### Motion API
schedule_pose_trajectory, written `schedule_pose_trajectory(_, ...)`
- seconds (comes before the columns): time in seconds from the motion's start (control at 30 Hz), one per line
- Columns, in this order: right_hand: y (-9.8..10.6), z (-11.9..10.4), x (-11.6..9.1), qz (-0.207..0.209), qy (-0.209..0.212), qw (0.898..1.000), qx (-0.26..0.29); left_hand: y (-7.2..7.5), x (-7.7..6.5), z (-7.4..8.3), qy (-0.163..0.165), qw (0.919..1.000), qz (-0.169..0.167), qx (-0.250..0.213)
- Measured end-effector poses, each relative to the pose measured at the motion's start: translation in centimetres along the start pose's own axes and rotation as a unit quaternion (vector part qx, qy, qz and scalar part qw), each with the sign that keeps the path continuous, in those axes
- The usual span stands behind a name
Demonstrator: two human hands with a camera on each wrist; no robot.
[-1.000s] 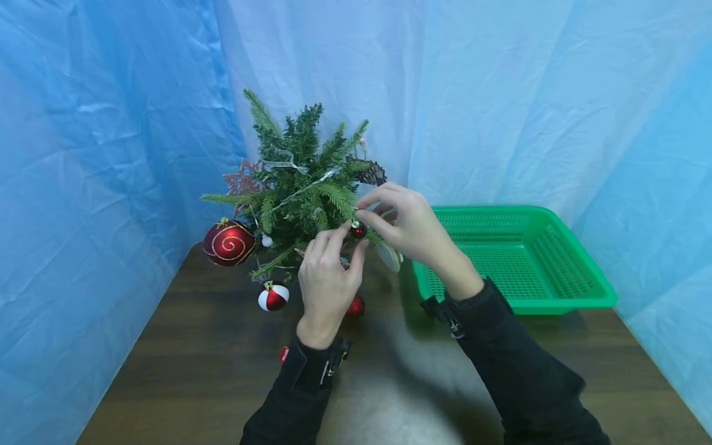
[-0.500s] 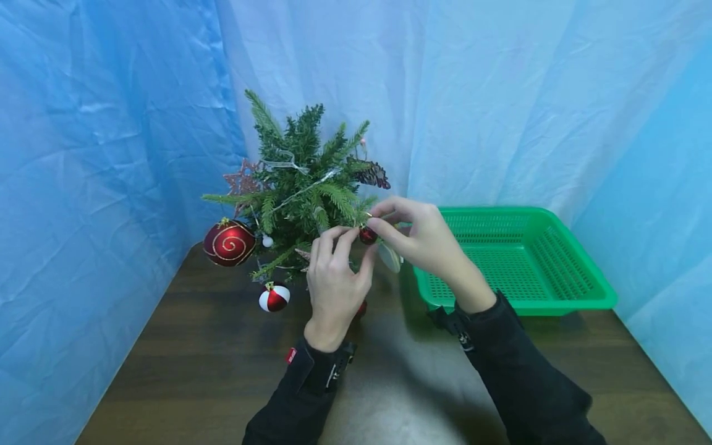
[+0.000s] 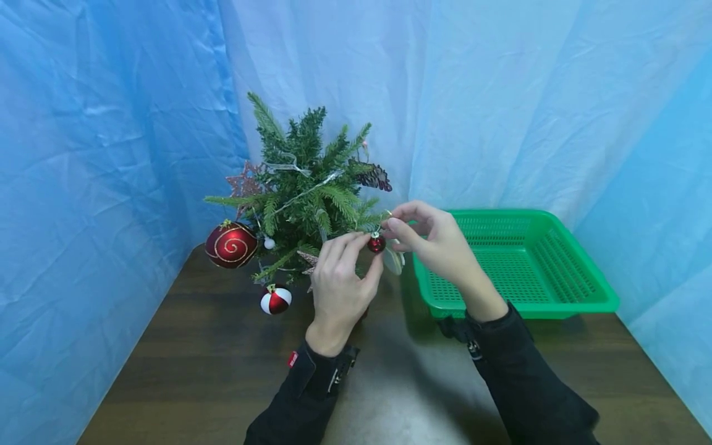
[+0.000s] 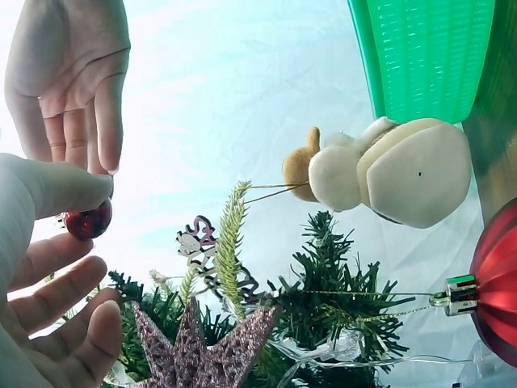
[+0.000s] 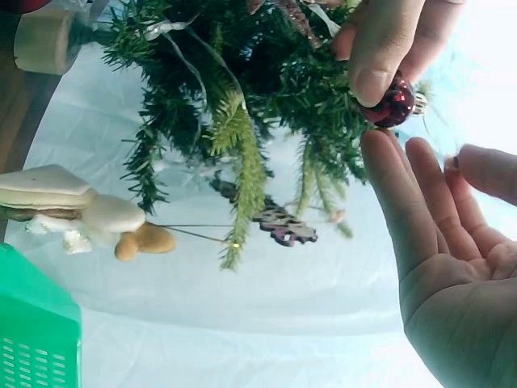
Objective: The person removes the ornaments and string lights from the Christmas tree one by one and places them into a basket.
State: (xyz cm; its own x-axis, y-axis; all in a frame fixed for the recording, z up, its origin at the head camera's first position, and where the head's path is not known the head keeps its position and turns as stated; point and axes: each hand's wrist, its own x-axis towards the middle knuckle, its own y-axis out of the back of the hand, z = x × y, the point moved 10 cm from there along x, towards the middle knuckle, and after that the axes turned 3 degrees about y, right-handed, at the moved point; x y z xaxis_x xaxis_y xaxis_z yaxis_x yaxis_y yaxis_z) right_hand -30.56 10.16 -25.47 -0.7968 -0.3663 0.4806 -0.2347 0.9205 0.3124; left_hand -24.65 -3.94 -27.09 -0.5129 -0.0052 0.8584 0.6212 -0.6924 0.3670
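Observation:
A small shiny red Christmas ball (image 3: 376,243) with a silver cap is pinched between the thumb and fingers of my left hand (image 3: 343,278). My right hand (image 3: 445,247) is just right of the ball and pinches its thin hanging string (image 3: 387,215) between thumb and fingertips. Both hands are in front of the right side of a small green Christmas tree (image 3: 308,179). In the left wrist view a glittery pink star (image 4: 202,343) hangs close to the left fingers. A white figure ornament (image 4: 416,174) hangs from a branch tip, partly hidden behind the right hand in the head view.
A green plastic basket (image 3: 578,303) stands right of the tree on the dark wooden table (image 3: 183,371). A large red ball (image 3: 231,245), a red-and-white ball (image 3: 276,300) and a pine cone (image 3: 374,177) hang on the tree. Blue cloth (image 3: 500,93) encloses the back and sides.
Both hands have moved right and slightly down with the small red Christmas ball, away from the branches. The pine cone, earlier partly behind the right hand, now shows fully.

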Motion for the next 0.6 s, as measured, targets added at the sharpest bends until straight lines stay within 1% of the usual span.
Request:
schedule_pose_trajectory(0.13, 0.1, 0.7, -0.4, 0.001, -0.023, 1.000, -0.007, 0.0, -0.1, 0.2, -0.008, 1.0000, 0.001, 0.000)
schedule_pose_trajectory(0.27, 0.2, 1.8, -0.7, 0.004, -0.056, 0.998, -0.003, 0.0, -0.2, 0.2, -0.010, 0.9999, -0.003, -0.003)
schedule_pose_trajectory(0.37, 0.7, 2.7, -1.1, 0.020, -0.081, 0.996, 0.008, 0.0, -0.1, 0.2, -0.012, 0.9999, -0.008, -0.008)
schedule_pose_trajectory(0.47, 1.3, 3.4, -1.5, 0.038, -0.102, 0.994, 0.032, 0.0, -0.1, 0.3, -0.017, 0.9997, -0.014, -0.012)
schedule_pose_trajectory(0.6, 1.5, 3.9, -1.7, 0.049, -0.113, 0.987, 0.102, -0.1, 0.0, 0.5, -0.028, 0.9991, -0.026, -0.019)
